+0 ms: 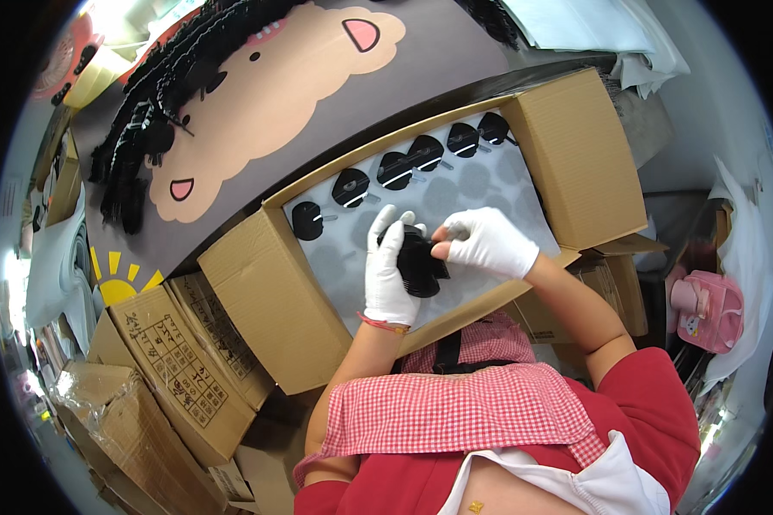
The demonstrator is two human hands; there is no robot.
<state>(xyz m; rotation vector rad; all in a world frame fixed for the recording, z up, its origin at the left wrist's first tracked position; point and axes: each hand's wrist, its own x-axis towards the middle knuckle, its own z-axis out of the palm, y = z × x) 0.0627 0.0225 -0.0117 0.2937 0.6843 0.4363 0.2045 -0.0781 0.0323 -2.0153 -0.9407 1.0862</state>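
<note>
"Gingham apron (464, 412) nearest my feed. Progress?"

"Six black pieces (350, 187) lie rowed in the carton (266, 300); one black bundle (419, 268) isn't down: above them, my left hand (386, 281) grips it, right hand (494, 246) narrowed at its edge."

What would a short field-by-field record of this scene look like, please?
Left hand: white-gloved left hand, gripping a stack of thin black pieces
Right hand: white-gloved right hand, thumb and finger at the stack's edge; whether they pinch a piece is unclear
Container: open brown cardboard box, flaps spread
In the box: translucent whitish sheet, faint dark shapes showing through; row of six rounded black pieces along its far side
Beyond the box: grey mat with a tan cartoon animal; black fringed bundle
Far right: pink bag
</note>
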